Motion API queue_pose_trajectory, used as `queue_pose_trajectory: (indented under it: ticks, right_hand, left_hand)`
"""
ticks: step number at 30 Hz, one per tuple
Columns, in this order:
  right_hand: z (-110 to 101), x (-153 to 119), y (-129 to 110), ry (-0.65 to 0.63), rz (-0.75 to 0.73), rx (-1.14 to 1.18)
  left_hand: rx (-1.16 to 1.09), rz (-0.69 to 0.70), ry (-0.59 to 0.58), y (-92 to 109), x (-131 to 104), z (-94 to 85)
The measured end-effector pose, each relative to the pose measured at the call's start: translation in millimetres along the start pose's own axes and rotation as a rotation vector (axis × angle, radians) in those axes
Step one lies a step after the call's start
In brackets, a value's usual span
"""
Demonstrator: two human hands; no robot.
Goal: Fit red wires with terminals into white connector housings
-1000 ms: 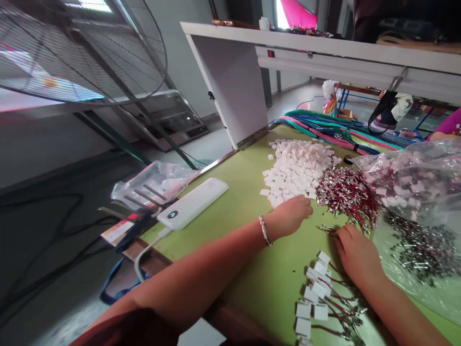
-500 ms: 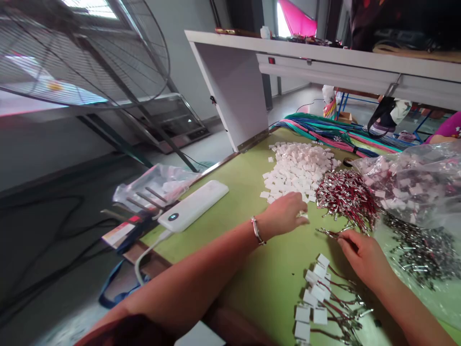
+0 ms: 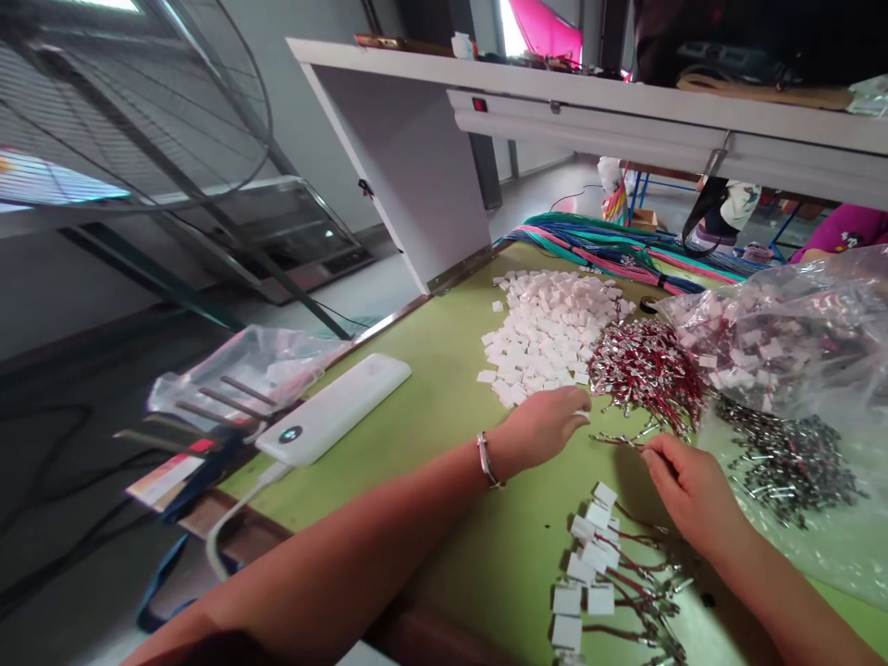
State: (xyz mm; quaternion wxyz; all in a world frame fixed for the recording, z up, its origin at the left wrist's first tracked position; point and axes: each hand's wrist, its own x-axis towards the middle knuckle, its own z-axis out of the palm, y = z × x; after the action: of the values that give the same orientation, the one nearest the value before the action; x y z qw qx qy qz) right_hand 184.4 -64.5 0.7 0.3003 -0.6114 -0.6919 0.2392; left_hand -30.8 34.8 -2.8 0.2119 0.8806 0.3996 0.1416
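My left hand [image 3: 545, 427], a metal bracelet at its wrist, pinches a small white connector housing [image 3: 584, 416] whose edge shows at the fingertips. Just to its right, my right hand [image 3: 684, 481] is closed on a short red wire with metal terminals [image 3: 621, 438] that points toward the left hand. Hand and housing are apart from the wire tip. Beyond the left hand spreads a heap of white housings [image 3: 548, 324]. A pile of red wires with terminals [image 3: 648, 375] lies behind the right hand. Nearer me, several housings with wires attached [image 3: 593, 555] form a loose column.
A white power bank [image 3: 339, 407] with a cable lies on the green table [image 3: 444, 370] at left. Clear bags [image 3: 797, 324] and dark wires [image 3: 791, 462] sit at right. Long coloured cables [image 3: 589, 245] run along the back, below a white shelf [image 3: 589, 97]. A fan [image 3: 139, 102] stands at left.
The camera view has shifted, so the table and shelf sit further left. My two hands keep their pinches, and the left hand is slightly closer to the wire tip.
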Motion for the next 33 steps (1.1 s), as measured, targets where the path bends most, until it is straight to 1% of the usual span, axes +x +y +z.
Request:
queue_pose_trajectory:
  ticks: [1, 2, 4, 5, 7, 9, 12, 15, 17, 19, 21, 23, 26, 29, 33]
  right_hand:
    - [-1, -1, -4, -0.048, 0.045, 0.086]
    - [-2, -1, -7, -0.100, 0.109, 0.189]
    - [-4, -2, -13, -0.204, 0.288, 0.414]
    - [-4, -2, -14, -0.251, 0.383, 0.518]
    - [-3, -2, -16, -0.315, 0.530, 0.680]
    - [-2, -2, -15, -0.340, 0.593, 0.779]
    - [1, -1, -13, -0.365, 0.624, 0.856]
    - [2, -2, -12, -0.410, 0.657, 0.883]
    - [2, -2, -13, -0.430, 0.680, 0.892]
    - [1, -2, -14, -0.440, 0.703, 0.907]
    - [1, -2, -16, -0.445, 0.725, 0.920]
    - [2, -2, -17, -0.444, 0.741, 0.931]
    - [3, -2, -18, -0.448, 0.742, 0.945]
    - [3, -2, -17, -0.478, 0.742, 0.915]
    - [1, -1, -16, -0.546, 0.754, 0.852]
  left_hand:
    - [-0.160, -0.019, 0.029, 0, -1, -0.3]
    - [-0.342, -0.041, 0.030, 1, -2, -0.4]
    - [-0.700, -0.082, -0.030, 4, -3, 0.0]
    - [-0.840, -0.097, -0.064, 6, -4, 0.7]
    - [-0.997, -0.096, -0.098, 11, -6, 3.0]
    - [-1.042, -0.074, -0.111, 14, -7, 5.8]
    - [-1.053, -0.040, -0.126, 16, -8, 9.0]
    - [-0.974, 0.021, -0.083, 15, -8, 8.6]
    - [-0.848, 0.111, -0.038, 14, -8, 5.7]
    - [-0.723, 0.236, 0.000, 15, -9, 1.6]
    - [-0.607, 0.354, 0.007, 15, -11, -2.6]
    - [-0.498, 0.426, -0.002, 16, -12, -5.4]
    - [-0.377, 0.494, 0.002, 15, -14, -6.6]
    - [-0.345, 0.539, 0.010, 15, -15, -7.1]
    - [-0.334, 0.553, -0.085, 18, -16, -8.8]
